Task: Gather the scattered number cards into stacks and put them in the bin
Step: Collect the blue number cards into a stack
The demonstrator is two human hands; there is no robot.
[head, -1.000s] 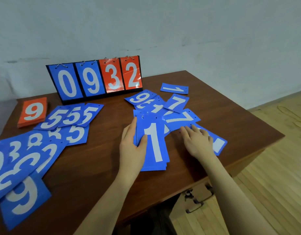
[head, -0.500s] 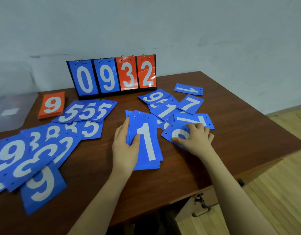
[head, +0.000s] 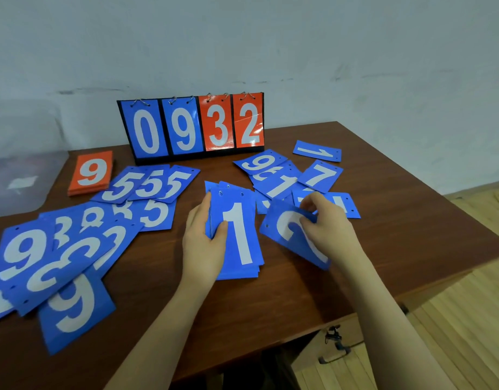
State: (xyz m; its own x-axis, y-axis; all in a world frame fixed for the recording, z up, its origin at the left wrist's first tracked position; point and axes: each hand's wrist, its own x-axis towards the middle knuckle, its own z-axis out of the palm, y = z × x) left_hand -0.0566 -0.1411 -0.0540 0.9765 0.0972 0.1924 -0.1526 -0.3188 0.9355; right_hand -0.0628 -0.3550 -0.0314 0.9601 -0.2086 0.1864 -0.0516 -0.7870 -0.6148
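Note:
A stack of blue number cards (head: 237, 235) with a white 1 on top lies in the middle of the brown table (head: 397, 235). My left hand (head: 204, 243) holds its left edge, thumb on top. My right hand (head: 330, 223) pinches a single blue card (head: 282, 229) with a curved white digit, lifted and tilted just right of the stack. More loose blue cards (head: 287, 178) showing 9, 1 and 7 lie behind it. Blue 5s (head: 152, 190) and overlapping 3s and 9s (head: 45, 260) spread across the left. A clear plastic bin (head: 20, 175) sits at the far left.
A flip scoreboard (head: 192, 128) reading 0 9 3 2 stands at the back of the table by the wall. A stack of red cards (head: 92, 171) with a 9 on top lies beside the bin. The table's right edge drops to a wooden floor (head: 468, 319).
My right hand has pulled one blue card out from the loose pile on the right and lifted it toward the stack. My left hand stays on the stack.

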